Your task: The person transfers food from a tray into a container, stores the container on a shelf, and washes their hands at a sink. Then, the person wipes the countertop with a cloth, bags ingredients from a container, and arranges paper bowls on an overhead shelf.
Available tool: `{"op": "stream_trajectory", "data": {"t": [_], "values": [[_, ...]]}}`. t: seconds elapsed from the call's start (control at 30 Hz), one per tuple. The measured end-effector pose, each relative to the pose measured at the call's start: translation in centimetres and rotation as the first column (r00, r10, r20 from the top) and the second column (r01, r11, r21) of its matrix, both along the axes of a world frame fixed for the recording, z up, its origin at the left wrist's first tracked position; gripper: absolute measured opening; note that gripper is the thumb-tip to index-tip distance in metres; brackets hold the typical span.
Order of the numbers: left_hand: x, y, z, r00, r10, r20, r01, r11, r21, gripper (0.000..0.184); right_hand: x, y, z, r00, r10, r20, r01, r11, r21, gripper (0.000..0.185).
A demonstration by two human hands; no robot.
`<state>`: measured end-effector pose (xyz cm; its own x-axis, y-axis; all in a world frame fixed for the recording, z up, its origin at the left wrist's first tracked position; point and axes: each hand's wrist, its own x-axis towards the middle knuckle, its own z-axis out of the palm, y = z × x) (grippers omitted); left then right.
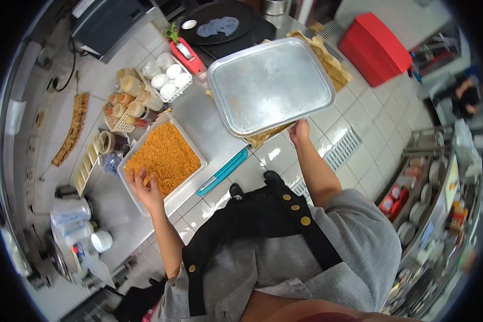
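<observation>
My left hand (pixel 144 188) is over the near left side of a white rectangular tub (pixel 201 157) filled with orange-brown crumbs (pixel 169 153). Its fingers are spread, and nothing shows between them. My right hand (pixel 299 131) grips the near edge of a large metal tray (pixel 271 86), fingers partly hidden beneath it. The tray lies over brown paper (pixel 333 67) that sticks out at its far right side and near edge.
Squeeze bottles (pixel 130 85) and a basket of white-lidded containers (pixel 168 91) stand behind the tub. A teal lid (pixel 222 173) lies along the counter edge. At the right are a red bin (pixel 374 49) and, farther off, another person (pixel 468 96).
</observation>
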<state>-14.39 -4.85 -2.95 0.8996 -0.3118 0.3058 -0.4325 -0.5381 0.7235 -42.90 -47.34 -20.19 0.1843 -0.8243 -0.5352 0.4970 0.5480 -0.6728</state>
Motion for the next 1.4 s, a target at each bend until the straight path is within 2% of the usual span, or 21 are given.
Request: {"op": "stream_trajectory", "data": {"t": [0.13,0.17,0.23,0.27,0.3,0.33,0.37,0.4,0.43,0.5,0.57,0.63,0.77,0.83,0.93,0.97,1.07,1.17,1.3,1.37,1.4], "values": [[-4.4,-2.3,0.4,0.998,0.064,0.021,-0.065,0.994,0.087,0.038,-3.4,-2.9,-3.2,0.960,0.253,0.121,-0.256,0.967,0.015,0.024],[-5.5,-2.8,0.5,0.998,0.058,-0.017,-0.057,0.996,0.063,0.040,-5.1,-4.7,-6.9,0.929,0.356,0.103,-0.360,0.932,0.029,0.016],[-7.5,-3.2,0.1,0.990,0.063,-0.126,-0.069,0.997,-0.042,0.042,-7.7,-7.2,-8.0,0.872,0.472,0.129,-0.471,0.881,-0.040,0.010],[-8.3,-3.2,-0.5,0.999,0.046,-0.020,-0.046,0.999,-0.013,0.045,-8.3,-8.5,-7.4,0.823,0.564,0.071,-0.562,0.826,-0.041,0.010],[-9.2,-3.4,-0.5,0.997,0.083,0.009,-0.084,0.993,0.080,0.049,-9.9,-10.2,-10.3,0.810,0.564,0.163,-0.555,0.826,-0.098,0.010],[-10.0,-3.1,-0.7,0.993,0.104,0.053,-0.107,0.992,0.061,0.048,-10.2,-11.2,-9.9,0.766,0.598,0.236,-0.599,0.797,-0.079,0.014],[-10.6,-3.0,-1.1,0.987,0.126,0.097,-0.131,0.990,0.042,0.048,-10.2,-12.8,-11.0,0.735,0.650,0.192,-0.646,0.758,-0.090,0.021],[-11.5,-2.4,-0.2,0.982,0.184,0.050,-0.189,0.973,0.135,0.045,-9.7,-11.5,-7.7,0.741,0.656,0.145,-0.658,0.752,-0.038,0.027],[-12.6,-2.5,1.7,0.979,0.195,-0.053,-0.190,0.978,0.082,0.042,-9.5,-11.9,-7.7,0.695,0.690,0.203,-0.675,0.723,-0.147,0.031],[-14.6,-1.7,3.1,0.978,0.207,0.012,-0.207,0.973,0.100,0.039,-11.4,-14.8,-13.1,0.659,0.752,-0.023,-0.665,0.567,-0.486,0.027],[-16.4,-0.8,4.1,0.970,0.243,-0.004,-0.242,0.966,0.093,0.039,-12.9,-16.6,-14.5,0.649,0.746,-0.151,-0.666,0.461,-0.587,0.026],[-17.8,0.8,4.7,0.966,0.258,-0.007,-0.257,0.963,0.088,0.039,-13.7,-17.4,-11.1,0.625,0.780,-0.021,-0.741,0.584,-0.332,0.024],[-19.8,4.9,4.8,0.938,0.343,-0.045,-0.341,0.939,0.045,0.039,-12.9,-14.5,-3.8,0.542,0.840,-0.009,-0.736,0.470,-0.487,0.024],[-21.4,7.1,5.2,0.920,0.373,-0.118,-0.377,0.926,-0.007,0.036,-11.8,-9.8,3.2,0.586,0.781,0.218,-0.756,0.623,-0.201,0.028],[-23.9,10.7,5.2,0.888,0.435,-0.150,-0.449,0.891,-0.071,0.037,-11.5,-6.9,5.9,0.560,0.801,0.209,-0.764,0.598,-0.244,0.035],[-24.1,12.4,3.5,0.887,0.462,0.001,-0.461,0.887,-0.022,0.038,-11.5,-5.8,6.6,0.557,0.805,0.205,-0.763,0.593,-0.257,0.038],[-26.3,16.1,2.7,0.847,0.530,0.036,-0.530,0.848,-0.030,0.039,-10.6,-0.8,9.3,0.487,0.846,0.217,-0.801,0.531,-0.277,0.048],[-28.8,19.1,2.9,0.798,0.593,-0.106,-0.602,0.793,-0.096,0.039,-9.6,4.9,11.6,0.482,0.854,0.196,-0.807,0.520,-0.281,0.054],[-32.8,23.5,1.9,0.726,0.688,-0.007,-0.684,0.721,-0.112,0.040,-7.2,12.3,13.7,0.551,0.809,0.205,-0.785,0.586,-0.203,0.058],[-34.8,26.0,1.1,0.667,0.743,-0.056,-0.744,0.662,-0.088,0.040,-6.3,16.5,15.7,0.353,0.901,0.250,-0.881,0.411,-0.235,0.060],[-36.4,26.9,1.0,0.644,0.760,-0.090,-0.765,0.634,-0.114,0.039,-5.7,19.0,17.0,0.379,0.891,0.249,-0.893,0.423,-0.155,0.061]]}}
